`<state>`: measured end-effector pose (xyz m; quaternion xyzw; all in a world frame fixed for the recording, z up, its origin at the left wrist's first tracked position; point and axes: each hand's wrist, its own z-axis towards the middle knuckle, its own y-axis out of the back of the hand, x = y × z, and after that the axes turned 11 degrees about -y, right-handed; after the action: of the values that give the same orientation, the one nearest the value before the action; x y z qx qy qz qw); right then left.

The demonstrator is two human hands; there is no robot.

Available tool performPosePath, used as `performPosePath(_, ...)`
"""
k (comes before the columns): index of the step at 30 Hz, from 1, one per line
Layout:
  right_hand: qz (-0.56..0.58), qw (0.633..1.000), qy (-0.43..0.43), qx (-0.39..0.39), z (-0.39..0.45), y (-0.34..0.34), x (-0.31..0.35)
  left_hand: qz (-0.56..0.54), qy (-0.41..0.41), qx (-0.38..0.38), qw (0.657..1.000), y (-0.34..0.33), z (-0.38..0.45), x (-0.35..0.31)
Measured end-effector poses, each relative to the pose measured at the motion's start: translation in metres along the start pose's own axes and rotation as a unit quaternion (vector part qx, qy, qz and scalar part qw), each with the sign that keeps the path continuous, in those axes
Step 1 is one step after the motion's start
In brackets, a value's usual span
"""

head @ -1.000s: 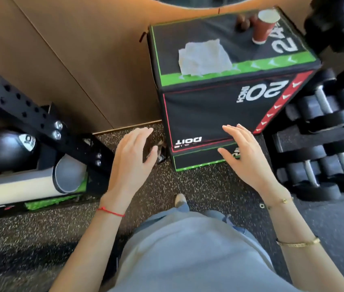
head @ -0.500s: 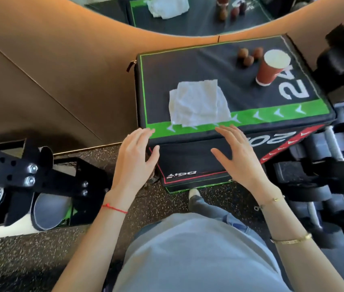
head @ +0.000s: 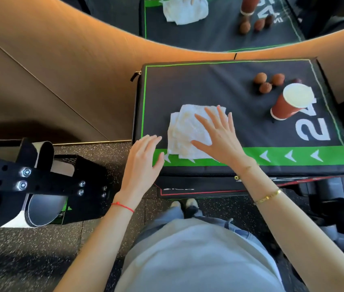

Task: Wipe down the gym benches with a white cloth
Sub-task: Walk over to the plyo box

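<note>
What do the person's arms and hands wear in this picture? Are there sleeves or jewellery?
Both forearms are bare; no sleeves show on them. The left hand has a thin red string bracelet at the wrist. The right hand has a fine chain at the wrist and a gold link bracelet further up the forearm. No rings or gloves show.

Crumpled, folded white cloth (head: 184, 131) flat on black, green-striped gym box (head: 219, 85) top

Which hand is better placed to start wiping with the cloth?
Right. The right hand lies spread over the white cloth on the box, apparently touching it. The left hand sits at the box's near corner, beside the cloth.
</note>
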<state>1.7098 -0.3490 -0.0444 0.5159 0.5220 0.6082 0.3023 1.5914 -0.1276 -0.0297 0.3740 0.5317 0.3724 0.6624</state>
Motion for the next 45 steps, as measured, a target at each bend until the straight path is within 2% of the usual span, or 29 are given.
performPosePath(5, -0.062, 0.997, -0.007, 0.044, 0.014, -0.021, 0.0, -0.004, 0.009, 0.021, 1.0, -0.006, 0.008, 0.007)
performPosePath(16, -0.042, 0.991, -0.018, -0.127, -0.015, -0.035, 0.002, -0.018, 0.016, 0.033, 0.999, -0.017, 0.012, 0.017)
performPosePath(21, 0.009, 0.991, -0.04, -0.125, -0.022, -0.027, 0.005, -0.02, 0.006, 0.041, 0.999, -0.015, 0.017, 0.015)
performPosePath(26, 0.063, 0.982, -0.076, -0.161, -0.045, -0.012, 0.001, -0.032, -0.013, 0.046, 0.998, -0.013, 0.022, 0.006)
performPosePath(32, 0.082, 0.966, -0.142, -0.199, -0.091, -0.006, 0.001, -0.047, -0.087, 0.067, 0.993, -0.015, 0.022, 0.001)
performPosePath(35, 0.084, 0.95, -0.2, -0.224, -0.122, -0.01, 0.013, -0.049, -0.154, 0.085, 0.983, -0.013, 0.019, 0.003)
performPosePath(39, 0.086, 0.915, -0.292, -0.266, -0.173, -0.025, 0.049, -0.064, -0.262, 0.127, 0.955, -0.007, 0.012, 0.009)
performPosePath(45, 0.073, 0.842, -0.426, -0.323, -0.251, -0.054, 0.125, -0.081, -0.4, 0.191, 0.893, 0.007, -0.008, 0.01)
